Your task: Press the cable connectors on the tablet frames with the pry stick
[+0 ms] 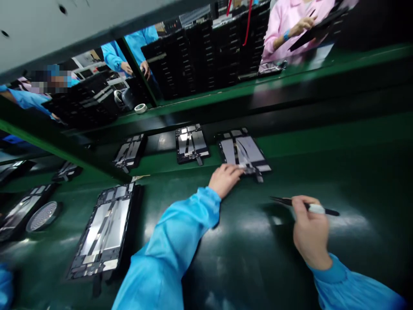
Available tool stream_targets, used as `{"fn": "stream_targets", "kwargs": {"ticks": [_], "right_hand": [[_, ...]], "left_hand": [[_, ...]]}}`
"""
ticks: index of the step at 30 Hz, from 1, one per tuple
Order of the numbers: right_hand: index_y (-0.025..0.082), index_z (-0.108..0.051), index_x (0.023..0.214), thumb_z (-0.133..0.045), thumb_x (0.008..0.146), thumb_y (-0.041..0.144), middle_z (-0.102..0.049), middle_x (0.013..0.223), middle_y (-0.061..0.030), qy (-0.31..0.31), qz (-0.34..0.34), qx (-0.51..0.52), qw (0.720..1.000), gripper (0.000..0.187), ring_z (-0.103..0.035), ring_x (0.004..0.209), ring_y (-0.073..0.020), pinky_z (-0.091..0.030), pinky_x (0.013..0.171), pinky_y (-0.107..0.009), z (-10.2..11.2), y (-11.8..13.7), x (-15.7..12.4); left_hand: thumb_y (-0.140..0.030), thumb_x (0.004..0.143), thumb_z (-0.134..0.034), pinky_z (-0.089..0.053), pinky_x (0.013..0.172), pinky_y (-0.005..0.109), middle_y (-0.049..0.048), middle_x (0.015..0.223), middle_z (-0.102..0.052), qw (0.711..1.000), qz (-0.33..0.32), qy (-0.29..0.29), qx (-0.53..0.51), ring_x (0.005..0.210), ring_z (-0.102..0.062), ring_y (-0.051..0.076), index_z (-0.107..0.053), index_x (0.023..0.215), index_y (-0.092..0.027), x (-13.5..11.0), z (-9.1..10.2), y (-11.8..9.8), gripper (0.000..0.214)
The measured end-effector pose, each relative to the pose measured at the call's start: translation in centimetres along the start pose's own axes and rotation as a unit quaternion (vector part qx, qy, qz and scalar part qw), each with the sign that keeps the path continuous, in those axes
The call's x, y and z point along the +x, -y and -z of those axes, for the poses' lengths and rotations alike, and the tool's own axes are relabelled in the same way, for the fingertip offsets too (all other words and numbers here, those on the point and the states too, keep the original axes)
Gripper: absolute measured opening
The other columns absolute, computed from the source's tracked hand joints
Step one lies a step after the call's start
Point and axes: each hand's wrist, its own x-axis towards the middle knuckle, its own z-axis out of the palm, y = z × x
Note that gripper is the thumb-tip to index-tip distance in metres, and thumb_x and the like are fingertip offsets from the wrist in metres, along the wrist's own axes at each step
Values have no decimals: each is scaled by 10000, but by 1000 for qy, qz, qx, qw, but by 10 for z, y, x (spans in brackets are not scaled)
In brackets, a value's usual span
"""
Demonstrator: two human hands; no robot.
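Note:
On the far strip lies an opened tablet (250, 148), its silvery inside and dark cables facing up. My left hand (226, 178) reaches forward to its near left corner, fingers closed on the edge; the thumb is hidden. Over the green bench, to the right, my right hand (311, 232) is closed around dark tweezers (280, 200) with a pale grip. Their tips point left, apart from any tablet. A second opened tablet (192, 144) lies left of the first.
A large opened tablet (105, 232) rests at the bench's left, near a round mesh-topped object (43, 216). Another opened tablet (129, 151) lies behind a green post (64, 142). Black racks (206, 56) stand beyond the ledge with a tape roll (140, 108). Co-workers in pink (274, 32) and blue (143, 41) sleeves are behind.

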Motion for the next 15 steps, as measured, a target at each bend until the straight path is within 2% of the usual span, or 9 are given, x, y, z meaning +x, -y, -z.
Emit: {"fn": "stream_targets", "kwargs": {"ticks": [1, 2, 3, 5, 6, 7, 11, 13, 15], "right_hand": [[231, -589, 853, -629, 824, 566, -621, 800, -11, 16, 2, -23, 1000, 338, -608, 817, -225, -471, 811, -375, -1, -2, 0], [227, -615, 872, -622, 831, 562, -648, 832, -31, 39, 2, -41, 998, 337, -614, 827, -234, -473, 800, -373, -3, -4, -1], [224, -636, 898, -605, 846, 557, -672, 866, -49, 68, 1, -55, 996, 338, -624, 842, -242, -479, 787, -370, -6, -5, -2], [220, -662, 954, -556, 883, 547, -707, 927, -72, 115, 7, -75, 990, 350, -648, 878, -258, -497, 773, -368, -11, -6, -4], [219, -670, 968, -541, 895, 542, -720, 947, -78, 126, 13, -78, 989, 356, -659, 893, -264, -507, 775, -370, -13, -5, -5], [218, -677, 979, -533, 902, 539, -729, 966, -80, 137, 16, -77, 987, 360, -668, 912, -269, -517, 787, -375, -16, -5, -6], [213, -700, 1005, -541, 901, 555, -748, 1033, -89, 165, 13, -58, 984, 391, -684, 992, -286, -529, 878, -409, -24, -3, -4], [206, -709, 1013, -550, 890, 579, -754, 1031, -96, 174, 4, -50, 984, 424, -696, 981, -290, -535, 890, -424, -26, -3, -3], [198, -718, 1006, -558, 877, 608, -764, 986, -103, 176, -7, -38, 984, 459, -714, 937, -292, -548, 875, -436, -26, -3, -1]], "left_hand": [[-321, 993, -522, -495, 979, 429, 92, 1289, -577, 1000, 24, -12, 0, 1146, -580, 219, -606, 1210, -180, 18, 0, 14, 272], [-332, 1046, -363, -470, 989, 434, 86, 1284, -556, 999, 49, -23, -1, 1168, -571, 233, -588, 1235, -111, 32, 2, 29, 368], [-340, 1052, -335, -466, 988, 436, 88, 1279, -548, 996, 77, -33, -4, 1162, -573, 232, -581, 1238, -94, 42, 6, 44, 395], [-349, 1021, -446, -487, 970, 449, 87, 1265, -566, 987, 148, -55, -11, 1149, -580, 238, -585, 1231, -128, 47, 17, 76, 335], [-351, 974, -555, -503, 954, 455, 96, 1268, -575, 978, 195, -68, -16, 1123, -588, 232, -588, 1220, -163, 43, 25, 92, 311], [-352, 954, -590, -511, 942, 456, 98, 1268, -576, 965, 246, -83, -20, 1109, -593, 232, -583, 1223, -171, 37, 33, 108, 324], [-357, 949, -600, -535, 894, 437, 103, 1246, -579, 884, 445, -130, -62, 1069, -609, 230, -559, 1251, -156, 3, 60, 164, 366], [-357, 944, -608, -539, 884, 419, 93, 1231, -586, 846, 505, -139, -104, 1060, -614, 227, -569, 1238, -163, -7, 66, 180, 354], [-360, 945, -607, -540, 882, 415, 88, 1227, -588, 813, 540, -155, -152, 1058, -614, 227, -573, 1231, -167, -10, 68, 185, 347]]}}
